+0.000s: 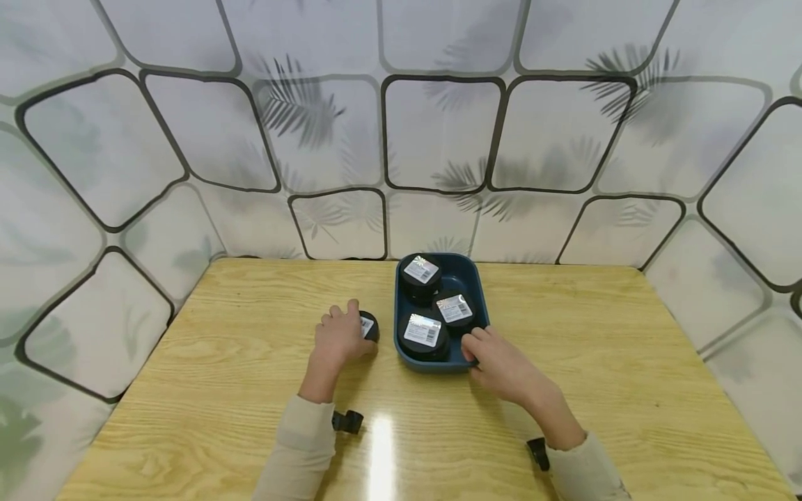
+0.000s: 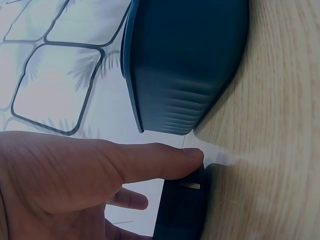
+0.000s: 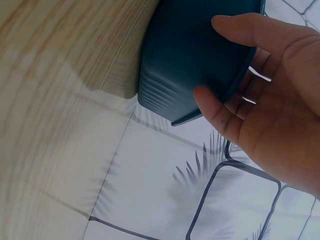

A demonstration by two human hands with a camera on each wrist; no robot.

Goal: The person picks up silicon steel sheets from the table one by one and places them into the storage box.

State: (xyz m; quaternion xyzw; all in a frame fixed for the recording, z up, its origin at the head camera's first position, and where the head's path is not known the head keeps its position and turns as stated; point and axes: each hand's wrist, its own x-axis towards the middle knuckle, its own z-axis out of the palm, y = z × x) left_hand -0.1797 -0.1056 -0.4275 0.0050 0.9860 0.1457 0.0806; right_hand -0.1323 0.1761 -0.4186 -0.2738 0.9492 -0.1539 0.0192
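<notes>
My left hand (image 1: pixel 338 337) holds a round black tub (image 1: pixel 371 327) with a white label on top. The tub stands on the table, just left of a dark blue plastic bin (image 1: pixel 462 275). In the left wrist view the thumb (image 2: pixel 160 161) lies against the tub's side, while part of the far fingers is hidden. At the bin's near right corner, my right hand (image 1: pixel 504 365) grips the rim, with its thumb on the outer wall and other fingers over the edge. Inside the bin sit several labelled black tubs (image 1: pixel 422 330), some seemingly stacked.
The light wooden table (image 1: pixel 595 334) bears the bin and tubs. Behind and at both sides hangs a pale curtain (image 1: pixel 445 132) with black outlines and leaf prints. Dark straps (image 1: pixel 348 422) show at both wrists.
</notes>
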